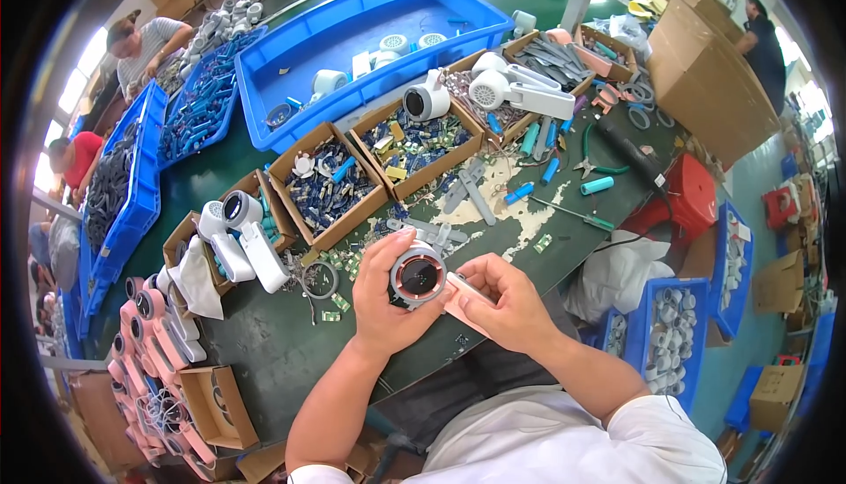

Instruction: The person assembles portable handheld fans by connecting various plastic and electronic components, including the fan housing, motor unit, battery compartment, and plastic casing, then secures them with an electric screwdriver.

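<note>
Over the near edge of the green bench, both hands hold one handheld fan. Its round head is grey with a pinkish ring around a dark centre. My left hand wraps round the head, with the thumb below it. Closed on the fan's pale pink handle is my right hand, thumb along the top. My palms hide the back of the fan. Just beyond it lie grey plastic strips, a grey ring and small green circuit boards.
Cardboard boxes of circuit boards stand behind my hands. White fans and pink fans are at left. A large blue tray lies beyond. Green pliers, a screwdriver and blue battery cells lie at right.
</note>
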A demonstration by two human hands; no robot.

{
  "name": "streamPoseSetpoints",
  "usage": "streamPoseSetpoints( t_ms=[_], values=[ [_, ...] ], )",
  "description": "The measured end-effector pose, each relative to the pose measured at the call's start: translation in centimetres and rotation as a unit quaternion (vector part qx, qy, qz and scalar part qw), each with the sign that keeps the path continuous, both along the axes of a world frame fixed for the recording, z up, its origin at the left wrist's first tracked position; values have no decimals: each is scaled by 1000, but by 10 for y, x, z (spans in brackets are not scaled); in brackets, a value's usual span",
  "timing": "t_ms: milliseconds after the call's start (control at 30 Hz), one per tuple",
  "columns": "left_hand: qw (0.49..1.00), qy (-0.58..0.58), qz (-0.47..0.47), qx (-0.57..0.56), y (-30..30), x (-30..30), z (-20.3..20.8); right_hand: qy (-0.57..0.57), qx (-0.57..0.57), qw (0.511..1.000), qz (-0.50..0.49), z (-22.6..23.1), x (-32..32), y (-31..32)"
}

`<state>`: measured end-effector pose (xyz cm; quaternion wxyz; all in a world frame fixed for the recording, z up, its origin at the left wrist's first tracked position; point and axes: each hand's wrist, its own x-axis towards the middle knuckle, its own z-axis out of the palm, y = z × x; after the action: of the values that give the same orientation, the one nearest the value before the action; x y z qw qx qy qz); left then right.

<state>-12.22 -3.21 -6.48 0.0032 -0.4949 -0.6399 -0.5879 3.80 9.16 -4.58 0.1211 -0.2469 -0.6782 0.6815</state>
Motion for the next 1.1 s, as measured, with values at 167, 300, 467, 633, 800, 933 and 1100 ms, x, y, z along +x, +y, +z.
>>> streamPoseSetpoints(
  t_ms=[167, 300, 467, 633, 800, 933, 1100],
  values=[
    [1000, 1, -1, -7, 0, 1, -1, 2, -9, 1000, 1, 1, 1, 1],
    [1000, 23, -6, 3, 1, 0, -1, 6, 13, 1000, 0, -2, 3, 1],
    [1000, 14, -5, -6, 1, -1, 2, -6, 3, 1000, 5, 7, 6, 1],
    [999, -30, -33, -20, 7, 1, 1, -29, 31, 999, 9, 15, 18, 6],
    [993, 24, -74, -84, 0, 1, 7, 10, 387, 911, -141, 10, 25, 57],
    [971, -63, -164, -164, 4, 11, 6, -90, 593, 779, -182, -9, 44, 109],
    [971, -66, -145, -179, 8, 12, -1, -127, 606, 765, -176, -29, 47, 140]
  ],
)
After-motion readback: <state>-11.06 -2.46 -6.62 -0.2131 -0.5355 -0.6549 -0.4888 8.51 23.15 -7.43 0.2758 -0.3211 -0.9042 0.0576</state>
